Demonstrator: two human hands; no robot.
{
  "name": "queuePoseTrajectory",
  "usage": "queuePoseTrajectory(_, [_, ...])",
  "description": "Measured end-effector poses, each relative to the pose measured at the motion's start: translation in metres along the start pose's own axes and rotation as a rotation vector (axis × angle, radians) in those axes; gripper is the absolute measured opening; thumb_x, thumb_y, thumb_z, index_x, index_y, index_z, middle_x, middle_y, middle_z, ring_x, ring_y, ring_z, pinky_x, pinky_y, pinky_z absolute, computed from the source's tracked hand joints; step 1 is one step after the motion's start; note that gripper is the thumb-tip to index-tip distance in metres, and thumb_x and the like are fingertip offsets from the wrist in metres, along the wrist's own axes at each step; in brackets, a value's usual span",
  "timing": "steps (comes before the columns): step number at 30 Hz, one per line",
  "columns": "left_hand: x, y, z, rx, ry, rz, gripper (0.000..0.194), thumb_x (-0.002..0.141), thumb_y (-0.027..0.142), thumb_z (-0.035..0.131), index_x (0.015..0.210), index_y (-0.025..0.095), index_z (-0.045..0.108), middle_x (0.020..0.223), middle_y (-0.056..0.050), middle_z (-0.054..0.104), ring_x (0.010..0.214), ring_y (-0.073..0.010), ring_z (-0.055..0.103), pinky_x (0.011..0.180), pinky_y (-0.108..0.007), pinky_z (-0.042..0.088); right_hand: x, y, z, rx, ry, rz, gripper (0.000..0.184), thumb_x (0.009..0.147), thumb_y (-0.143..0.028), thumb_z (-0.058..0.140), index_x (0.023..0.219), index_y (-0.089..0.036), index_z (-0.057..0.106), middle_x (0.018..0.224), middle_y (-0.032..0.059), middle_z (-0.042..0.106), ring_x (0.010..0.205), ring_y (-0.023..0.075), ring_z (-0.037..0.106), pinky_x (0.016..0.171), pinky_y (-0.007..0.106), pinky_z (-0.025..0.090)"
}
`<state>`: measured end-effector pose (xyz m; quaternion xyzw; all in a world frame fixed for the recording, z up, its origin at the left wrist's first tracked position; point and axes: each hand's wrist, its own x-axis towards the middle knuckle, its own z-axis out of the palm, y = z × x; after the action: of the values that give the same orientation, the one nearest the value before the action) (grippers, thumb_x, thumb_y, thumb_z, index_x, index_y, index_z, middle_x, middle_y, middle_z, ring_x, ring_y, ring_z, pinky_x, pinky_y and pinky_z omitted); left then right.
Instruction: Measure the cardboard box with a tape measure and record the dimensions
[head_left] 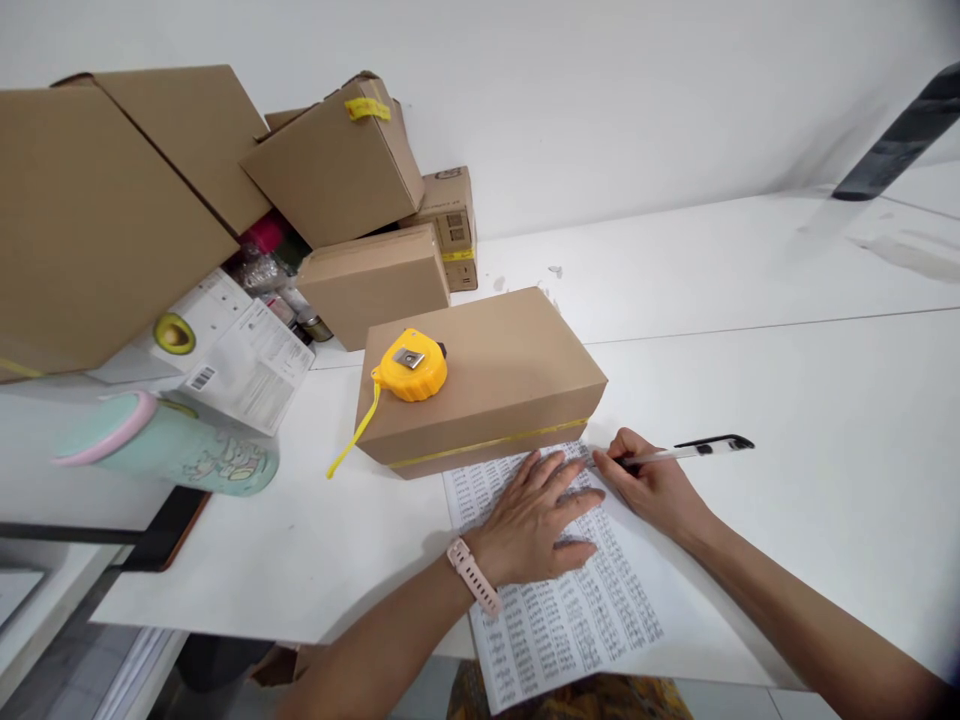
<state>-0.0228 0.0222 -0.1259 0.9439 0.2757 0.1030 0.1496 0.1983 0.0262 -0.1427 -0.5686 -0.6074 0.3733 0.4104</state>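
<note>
Paper (540, 640): lies on the white table (787, 420) right in front of me, columns of small dark writing running down it; the near end reaches past the table edge above some patterned cloth (570, 698).
Pink wristband (475, 578): around my left wrist.
Left hand (536, 525): laid over the writing, fingers fanned out and loose, grasping nothing.
Right hand (656, 490): fingers pinched around the pen (697, 452), low on its barrel, near the far right corner of the sheet.
Pen tip: mostly behind my fingers; I cannot tell whether it touches.
Mint cup (217, 460): well to my left, pink ring, cartoon print.
Brown box (510, 350): just beyond my left fingertips, yellow tape along its near side.
Tape measure (412, 365): yellow, resting on the left part of that box, its yellow strap trailing over the edge.
White carton (247, 350): avocado picture and barcode, beyond the cup.
Low box (375, 290): behind the brown one.
Tilted box (337, 170): above the low one, yellow tape at its upper corner.
Marked box (450, 225): printed, next to those two.
Wall (637, 100): white, behind everything.
</note>
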Motion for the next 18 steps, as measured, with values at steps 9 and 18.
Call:
queuePoseTrajectory(9, [0.0,-0.0003,-0.0003,0.01,0.026,0.009,0.056,0.094,0.049,0.056,0.143,0.023,0.049,0.159,-0.012,0.036,0.15,-0.0323,0.024,0.124,-0.052,0.018,-0.0001,-0.0053,-0.0013,0.02,-0.008,0.014,0.038,0.093,-0.048,0.059,0.069,-0.023,0.043,0.062,-0.0049,0.042,0.055,0.0113,0.035,0.05,0.027,0.029])
queuePoseTrajectory(18, [0.0,0.0006,-0.0003,-0.005,0.016,0.001,0.057,0.093,0.049,0.057,0.143,0.023,0.049,0.159,-0.012,0.036,0.151,-0.0325,0.024,0.123,-0.054,0.02,0.0001,-0.0068,-0.0018,0.003,0.009,0.001,0.041,0.091,-0.052,0.06,0.068,-0.023,0.044,0.062,-0.004,0.042,0.054,0.0115,0.036,0.048,0.027,0.03])
